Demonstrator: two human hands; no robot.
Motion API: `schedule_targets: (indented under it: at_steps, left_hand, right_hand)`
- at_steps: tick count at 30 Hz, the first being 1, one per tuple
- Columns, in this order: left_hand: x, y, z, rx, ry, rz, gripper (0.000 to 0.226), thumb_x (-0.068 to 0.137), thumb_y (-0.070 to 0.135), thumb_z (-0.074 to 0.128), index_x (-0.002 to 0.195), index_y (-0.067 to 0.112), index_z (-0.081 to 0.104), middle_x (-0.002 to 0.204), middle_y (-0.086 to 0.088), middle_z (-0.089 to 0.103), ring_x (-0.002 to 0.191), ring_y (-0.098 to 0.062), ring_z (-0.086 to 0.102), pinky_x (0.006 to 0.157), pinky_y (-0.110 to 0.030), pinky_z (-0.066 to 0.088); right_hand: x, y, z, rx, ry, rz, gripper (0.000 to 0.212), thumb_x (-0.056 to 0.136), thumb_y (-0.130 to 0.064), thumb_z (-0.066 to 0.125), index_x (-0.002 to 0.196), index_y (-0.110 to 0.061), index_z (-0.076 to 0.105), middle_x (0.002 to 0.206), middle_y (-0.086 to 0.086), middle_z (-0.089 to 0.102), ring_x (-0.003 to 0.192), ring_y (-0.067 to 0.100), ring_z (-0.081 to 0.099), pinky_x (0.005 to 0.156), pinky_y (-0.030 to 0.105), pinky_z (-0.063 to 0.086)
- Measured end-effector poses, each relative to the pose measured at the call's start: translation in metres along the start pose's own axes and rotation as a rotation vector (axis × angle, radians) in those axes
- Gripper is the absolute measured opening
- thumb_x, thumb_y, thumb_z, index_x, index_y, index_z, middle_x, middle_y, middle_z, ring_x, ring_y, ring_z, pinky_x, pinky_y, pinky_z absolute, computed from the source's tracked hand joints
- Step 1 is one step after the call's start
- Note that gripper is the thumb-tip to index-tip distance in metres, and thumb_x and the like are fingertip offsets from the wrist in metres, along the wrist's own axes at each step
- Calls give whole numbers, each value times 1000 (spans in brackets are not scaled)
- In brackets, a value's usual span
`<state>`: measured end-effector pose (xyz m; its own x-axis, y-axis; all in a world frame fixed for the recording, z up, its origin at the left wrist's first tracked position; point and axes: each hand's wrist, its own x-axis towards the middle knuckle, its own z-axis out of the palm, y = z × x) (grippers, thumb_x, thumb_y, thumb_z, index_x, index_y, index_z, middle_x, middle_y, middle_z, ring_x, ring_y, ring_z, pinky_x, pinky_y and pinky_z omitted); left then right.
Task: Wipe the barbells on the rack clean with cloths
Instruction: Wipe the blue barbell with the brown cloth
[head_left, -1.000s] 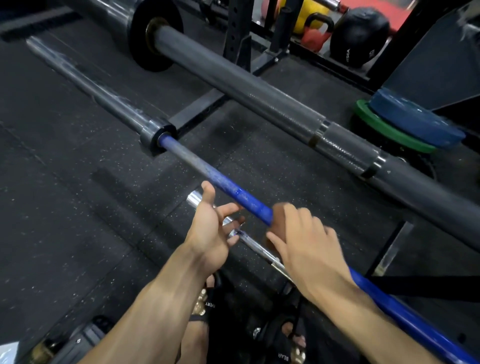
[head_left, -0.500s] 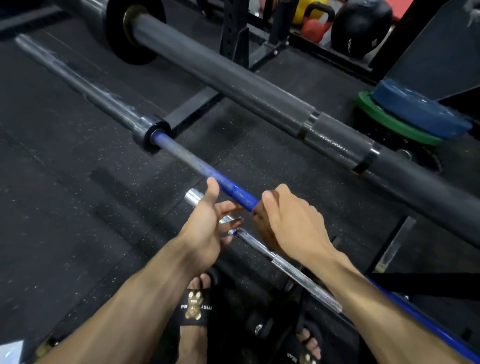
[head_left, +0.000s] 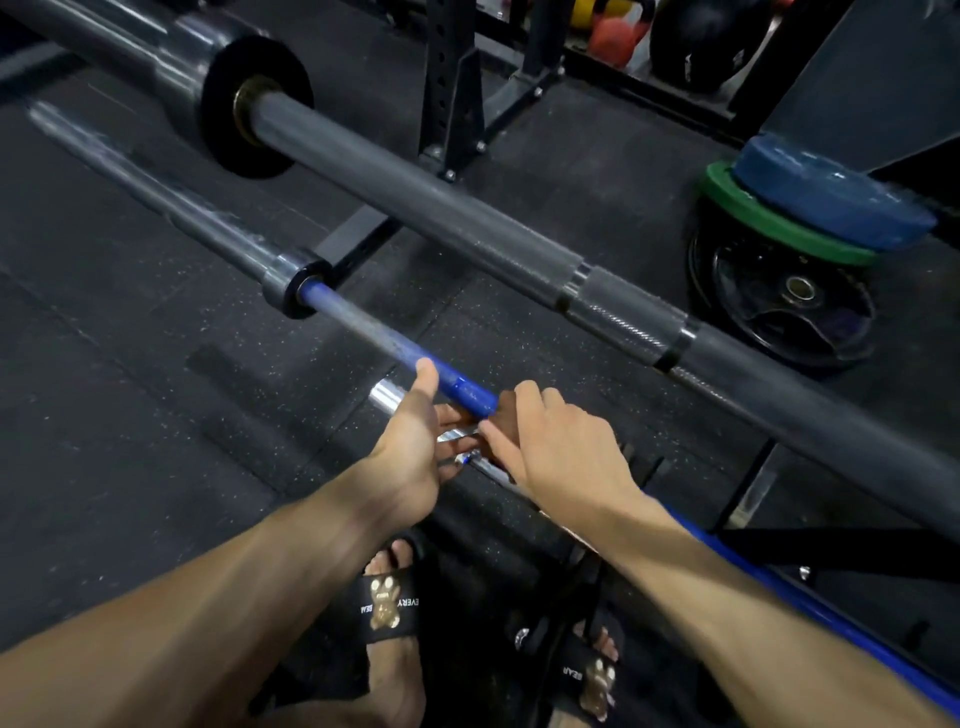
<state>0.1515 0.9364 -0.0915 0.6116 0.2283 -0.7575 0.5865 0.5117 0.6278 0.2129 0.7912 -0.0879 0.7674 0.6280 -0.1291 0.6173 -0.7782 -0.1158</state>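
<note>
A blue barbell (head_left: 462, 388) slants from a grey sleeve collar (head_left: 293, 288) at centre left down to the lower right. Its shaft looks dull and greyish near the collar and bright blue close to my hands. My right hand (head_left: 561, 452) grips the shaft through a brown cloth (head_left: 508, 413), of which only a patch shows under my fingers. My left hand (head_left: 415, 447) sits just left of it. Its straight thumb lies against the bar and its fingers reach loosely underneath. A thick grey barbell (head_left: 467, 218) crosses higher up.
A chrome bar (head_left: 387, 397) lies lower, under my hands. A black plate (head_left: 257, 104) sits on the grey barbell's sleeve. Blue, green and black plates (head_left: 810, 208) stack at the right. Rack uprights (head_left: 449, 88) stand behind. My sandalled feet (head_left: 389, 603) stand on black rubber flooring.
My right hand has slid the cloth up the blue bar toward the collar, closing on my left hand. The left hand has kept its place by the bar.
</note>
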Motion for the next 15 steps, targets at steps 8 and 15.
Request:
schedule_targets:
  at_steps: [8,15]
  left_hand:
    - [-6,4,-8,7,-74,-21,91,98,75,17,120,6,73,98,1,74,93,-15,60,77,-35,34]
    - [-2,-6,-27,73,-24,-39,82,101,70,20,110,9,73,121,-6,72,108,-20,63,108,-42,39]
  right_hand:
    - [20,6,-9,429,-169,159,61,95,-69,23,100,-18,57,87,0,55,83,31,59,71,37,40]
    - [4,-16,4,-100,96,59,52,79,-54,72,110,-19,49,91,2,58,75,30,63,57,35,36]
